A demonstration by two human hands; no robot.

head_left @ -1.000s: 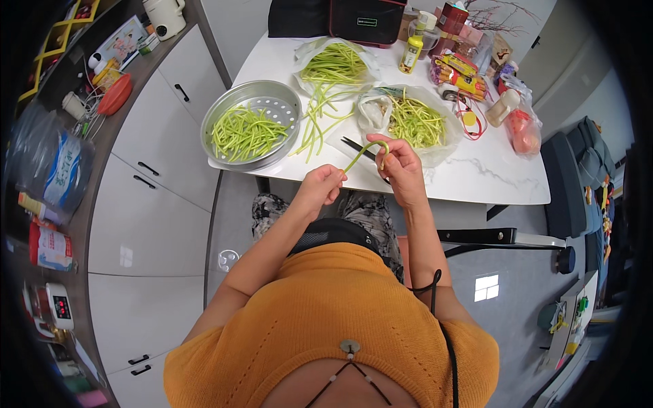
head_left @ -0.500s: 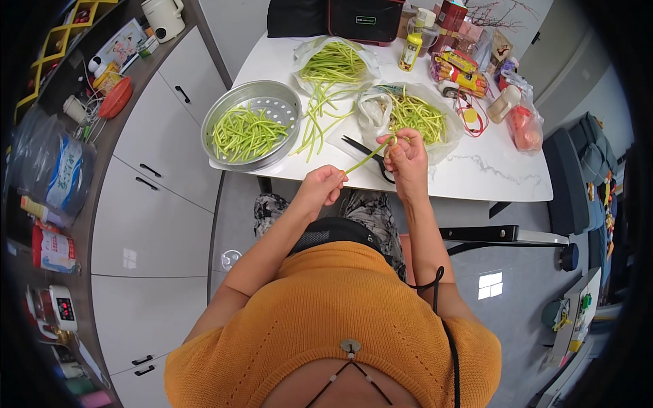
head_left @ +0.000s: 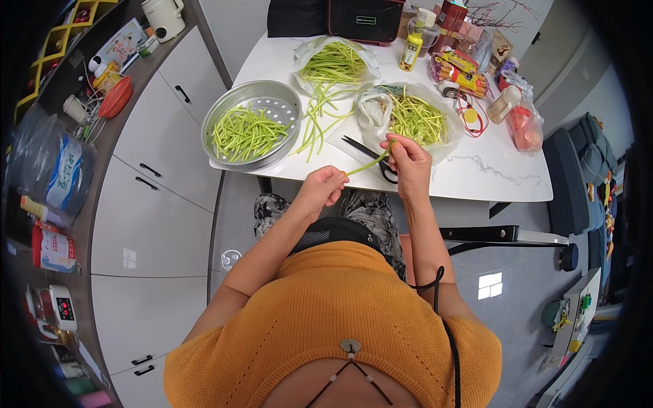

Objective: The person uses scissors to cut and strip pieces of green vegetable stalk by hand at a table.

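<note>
One green stem (head_left: 369, 165) clamped in left hand (head_left: 323, 188) and right hand (head_left: 411, 166) (open gap between), by the near table edge (head_left: 476, 194)

Here's the white, marble-veined counter (head_left: 500, 173), and it's busy: out on the left sits a round silver metal pan with a perforated base (head_left: 270, 103), holding cut green pieces; loose long green stems (head_left: 314, 129) sprawl beside it, spilling from a translucent plastic bag of green stems (head_left: 372, 66) behind! Over to the right, a second, crumpled whitish plastic bag (head_left: 373, 114), stems inside too, and black scissors (head_left: 358, 145) by the near edge; further back, a yellow bottle (head_left: 410, 52) stands upright, left of shiny red-and-yellow packets (head_left: 462, 76).
</note>
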